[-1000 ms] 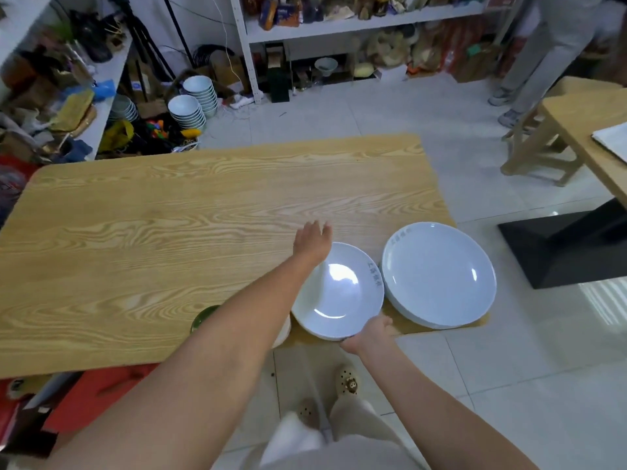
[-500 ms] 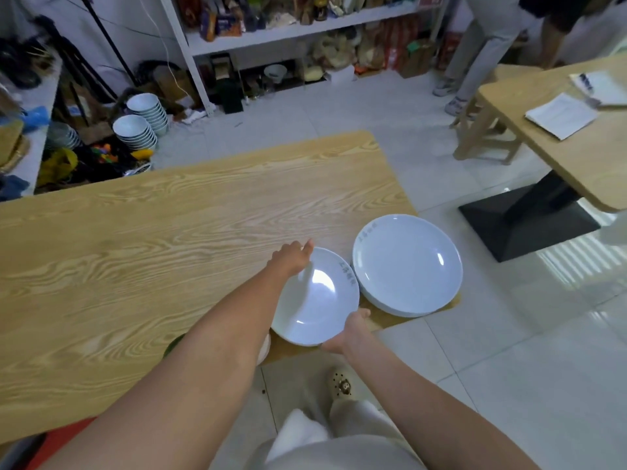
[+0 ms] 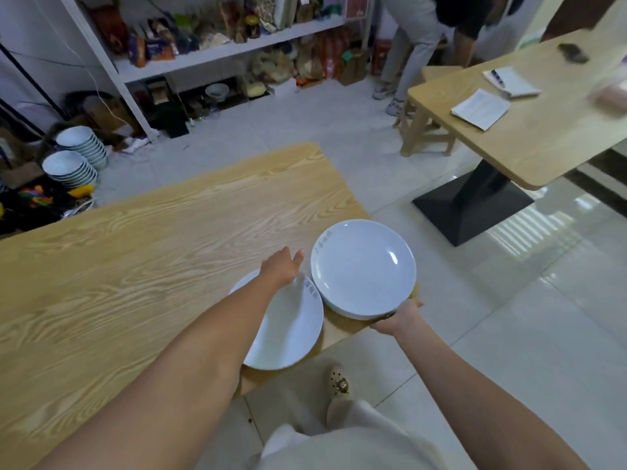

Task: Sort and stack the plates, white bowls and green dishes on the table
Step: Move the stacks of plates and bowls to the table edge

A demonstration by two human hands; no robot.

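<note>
A smaller white plate (image 3: pixel 288 330) lies at the near edge of the wooden table (image 3: pixel 135 266). To its right, at the table's near right corner, sits a stack of large white plates (image 3: pixel 363 266). My left hand (image 3: pixel 281 266) hovers over the smaller plate's far rim, next to the left edge of the large stack. Its thumb is stretched out and its fingers are hidden behind its back. My right hand (image 3: pixel 398 317) holds the near right rim of the large stack, with fingers under the edge. My left forearm covers the table's near edge left of the smaller plate.
Two stacks of white bowls (image 3: pixel 78 157) stand on the floor at the back left, beside a cluttered shelf (image 3: pixel 217 52). A second wooden table (image 3: pixel 529 123) with papers stands at the right. A person (image 3: pixel 417 39) stands behind it. My foot (image 3: pixel 339 388) is below the table edge.
My right hand let go of the smaller plate's near rim and moved right to the large stack's rim. My left hand shifted right toward the large stack. The view swung left.
</note>
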